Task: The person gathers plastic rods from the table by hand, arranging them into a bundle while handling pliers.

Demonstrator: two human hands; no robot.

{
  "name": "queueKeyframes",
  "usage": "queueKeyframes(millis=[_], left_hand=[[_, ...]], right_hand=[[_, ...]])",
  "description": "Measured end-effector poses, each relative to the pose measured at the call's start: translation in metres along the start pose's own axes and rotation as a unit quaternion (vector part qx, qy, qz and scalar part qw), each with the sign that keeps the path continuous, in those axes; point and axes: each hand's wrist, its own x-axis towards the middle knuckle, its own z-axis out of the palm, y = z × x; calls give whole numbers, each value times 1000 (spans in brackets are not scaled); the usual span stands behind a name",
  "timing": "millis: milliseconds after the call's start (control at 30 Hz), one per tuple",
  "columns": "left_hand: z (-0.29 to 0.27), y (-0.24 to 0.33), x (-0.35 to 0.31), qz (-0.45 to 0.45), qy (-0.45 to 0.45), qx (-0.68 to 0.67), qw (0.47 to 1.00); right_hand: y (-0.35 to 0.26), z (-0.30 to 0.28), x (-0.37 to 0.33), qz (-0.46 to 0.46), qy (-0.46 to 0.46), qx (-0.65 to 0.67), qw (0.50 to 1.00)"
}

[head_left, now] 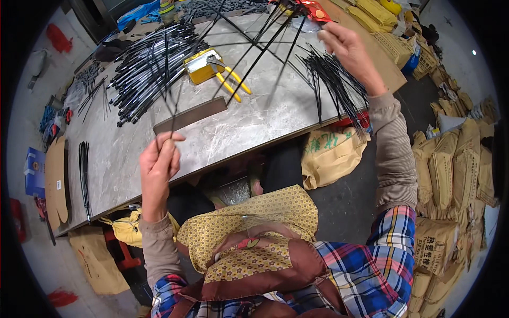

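My left hand is closed in a pinch over the table's near edge, gripping the lower ends of a few long, thin black strands that fan upward. My right hand is raised at the far right, its fingers curled together; what they hold, if anything, is too small to name. Below it lies a loose bunch of thin black rods. Yellow-handled pliers rest against a yellow block-like box mid-table. A flat dark metal bar lies in front of them.
A large pile of black rods covers the back left of the grey table. A small black bundle lies near its left edge. A red packet is at the back. Stacked sacks line the right, and a tan bag stands below the edge.
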Motion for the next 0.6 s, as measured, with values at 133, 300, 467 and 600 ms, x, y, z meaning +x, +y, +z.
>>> queueKeyframes(millis=[133,300,467,600], left_hand=[[31,0,20,-11,-29,-72,997],[57,-4,24,-15,-91,-164,982],[70,-11,17,-7,-100,-159,982],[72,-14,12,3,-105,-145,984]], right_hand=[[-37,16,-1,146,-130,307,931],[-62,36,-15,267,-53,530,803],[-72,55,-20,274,29,535,799],[-65,57,-27,298,31,544,784]])
